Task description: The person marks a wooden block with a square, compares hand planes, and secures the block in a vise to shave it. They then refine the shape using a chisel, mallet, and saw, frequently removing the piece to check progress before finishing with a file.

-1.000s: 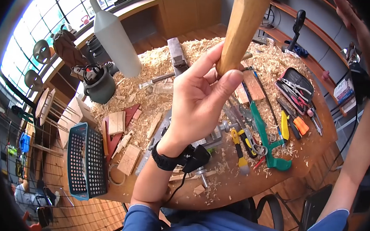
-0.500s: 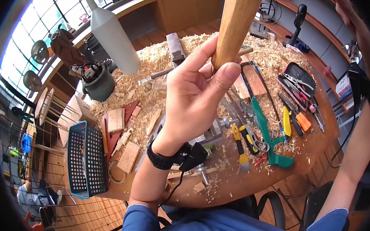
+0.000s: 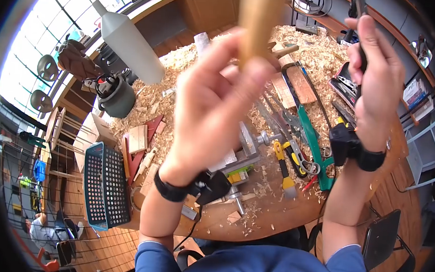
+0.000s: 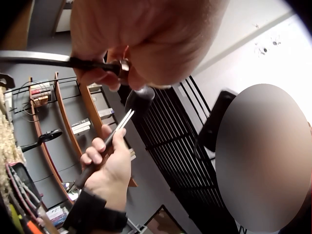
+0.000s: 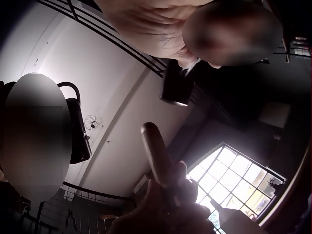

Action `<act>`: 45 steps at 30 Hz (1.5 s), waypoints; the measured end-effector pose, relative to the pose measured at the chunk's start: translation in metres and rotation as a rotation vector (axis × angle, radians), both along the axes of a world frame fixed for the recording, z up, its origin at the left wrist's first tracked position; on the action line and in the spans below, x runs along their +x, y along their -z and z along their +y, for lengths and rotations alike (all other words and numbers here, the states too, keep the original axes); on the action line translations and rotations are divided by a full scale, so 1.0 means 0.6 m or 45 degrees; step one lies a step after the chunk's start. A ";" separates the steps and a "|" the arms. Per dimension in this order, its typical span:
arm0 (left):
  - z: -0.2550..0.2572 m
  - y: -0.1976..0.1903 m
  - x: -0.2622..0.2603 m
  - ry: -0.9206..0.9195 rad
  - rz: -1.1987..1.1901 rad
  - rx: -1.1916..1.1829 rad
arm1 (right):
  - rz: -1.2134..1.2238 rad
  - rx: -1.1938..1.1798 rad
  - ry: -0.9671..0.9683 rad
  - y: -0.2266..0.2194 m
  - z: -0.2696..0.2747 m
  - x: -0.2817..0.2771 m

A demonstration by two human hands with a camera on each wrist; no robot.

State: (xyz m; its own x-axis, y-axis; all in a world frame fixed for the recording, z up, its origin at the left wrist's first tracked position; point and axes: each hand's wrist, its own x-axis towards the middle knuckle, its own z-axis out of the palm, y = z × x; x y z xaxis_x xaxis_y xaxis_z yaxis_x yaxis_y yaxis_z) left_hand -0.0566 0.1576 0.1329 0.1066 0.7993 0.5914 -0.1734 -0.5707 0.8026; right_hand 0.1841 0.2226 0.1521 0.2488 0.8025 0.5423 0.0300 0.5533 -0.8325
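A wooden-handled tool is gripped by my left hand [image 3: 212, 106]. Its thick wooden handle [image 3: 260, 26] rises past the top edge of the head view, blurred, and its rounded end [image 5: 150, 129] shows in the right wrist view. In the left wrist view a flat metal blade [image 4: 39, 57] extends sideways from the hand, past a metal collar [image 4: 124, 71]. My right hand [image 3: 380, 81] is raised on the right, holding a slim dark tool [image 4: 90, 173] with two narrow bright prongs [image 4: 127, 118] at its tip; its exact kind I cannot tell.
Wood shavings [image 3: 327, 58] are heaped on the table [image 3: 272, 219]. A green-handled saw [image 3: 310, 131], a yellow-handled brush [image 3: 282, 170] and scissors [image 3: 308, 166] lie below the hands. A perforated basket [image 3: 105, 189] and a large plastic bottle [image 3: 133, 46] stand on the left.
My right hand has come inward from the far right edge and now shows the slim dark tool. My left hand has shifted left with the wooden-handled tool.
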 end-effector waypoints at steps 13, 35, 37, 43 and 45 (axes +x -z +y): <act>0.003 -0.016 -0.064 0.271 -0.396 -0.002 | 0.044 -0.098 -0.070 0.055 -0.004 -0.040; -0.013 0.033 -0.063 0.041 -0.523 0.104 | 0.133 -0.062 -0.156 0.062 -0.006 -0.024; -0.014 0.033 -0.063 0.048 -0.517 0.108 | 0.132 -0.059 -0.146 0.061 -0.007 -0.027; -0.023 0.036 -0.055 0.036 -0.520 0.131 | 0.158 -0.033 -0.125 0.062 -0.007 -0.033; -0.029 0.039 -0.052 0.051 -0.515 0.153 | 0.160 -0.041 -0.099 0.059 -0.010 -0.040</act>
State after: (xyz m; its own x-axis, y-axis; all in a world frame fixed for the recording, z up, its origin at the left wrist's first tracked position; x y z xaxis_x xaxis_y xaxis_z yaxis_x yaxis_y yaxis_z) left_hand -0.0879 0.1403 0.1094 -0.1240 0.7221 0.6806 -0.4847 -0.6425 0.5934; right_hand 0.1602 0.2166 0.1165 0.2497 0.8383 0.4847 -0.1171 0.5230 -0.8442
